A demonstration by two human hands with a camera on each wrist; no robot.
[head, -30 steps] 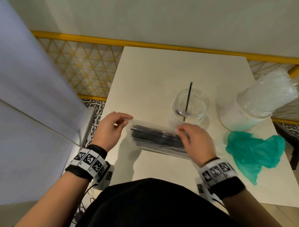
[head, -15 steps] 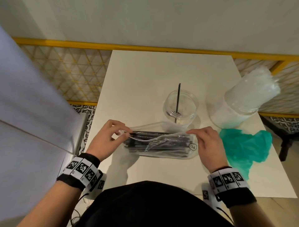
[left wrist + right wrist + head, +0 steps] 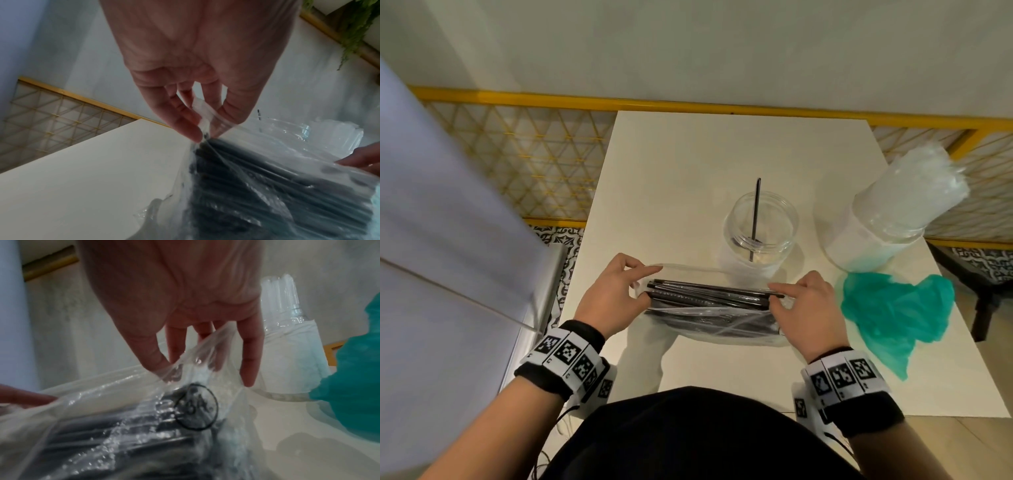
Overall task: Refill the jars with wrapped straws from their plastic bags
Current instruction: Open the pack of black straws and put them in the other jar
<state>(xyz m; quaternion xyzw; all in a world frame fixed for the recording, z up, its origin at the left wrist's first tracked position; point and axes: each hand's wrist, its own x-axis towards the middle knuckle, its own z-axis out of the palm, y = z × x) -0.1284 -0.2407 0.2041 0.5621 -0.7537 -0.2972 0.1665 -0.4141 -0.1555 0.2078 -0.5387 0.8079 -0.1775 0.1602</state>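
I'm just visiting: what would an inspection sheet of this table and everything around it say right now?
Surface: white table, square.
Job's things: clear bag of black straws lying flat; open jar with one black straw; second jar packed with white straws.
Clutter: crumpled green bag beside the full jar.
Grippers: left hand and right hand each pinch one end of the clear bag.
Cables: thin wires below the left wrist.
Surroundings: yellow lattice railing, pale wall.
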